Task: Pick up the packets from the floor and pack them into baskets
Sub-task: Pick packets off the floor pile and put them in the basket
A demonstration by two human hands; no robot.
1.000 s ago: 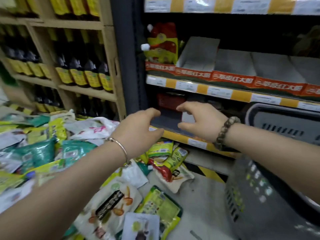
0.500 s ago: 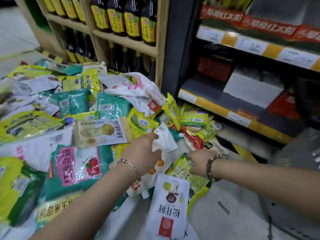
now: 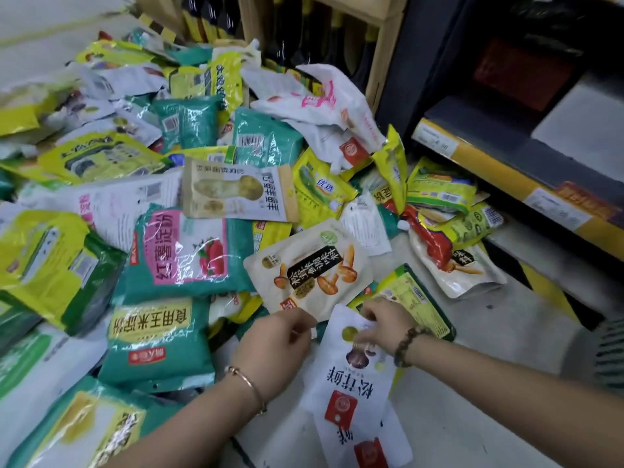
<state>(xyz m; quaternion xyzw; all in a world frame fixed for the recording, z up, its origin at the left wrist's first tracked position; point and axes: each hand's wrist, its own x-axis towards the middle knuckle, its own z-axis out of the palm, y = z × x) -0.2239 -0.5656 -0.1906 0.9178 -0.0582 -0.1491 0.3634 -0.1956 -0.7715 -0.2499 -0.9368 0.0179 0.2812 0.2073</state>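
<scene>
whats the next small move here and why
Probably lift the white packet off the floor: the left hand and right hand both seem to pinch its top edge, and no other packet lies on it.

A grocery shop aisle: shelf [image 3: 499,175] edged with price labels [image 3: 439,143], bottles [image 3: 287,35] in rows, packets [image 3: 189,255] heaped on the floor [image 3: 472,417].

Both hands at white packet [image 3: 354,383] top edge.
Right hand [image 3: 385,324] pinches the top edge; left hand [image 3: 277,346] curled at its top-left corner, grip unclear. Mushroom packet [image 3: 310,275] just above it, teal packets [image 3: 189,251] to its left, shelf [image 3: 489,160] upper right.
</scene>
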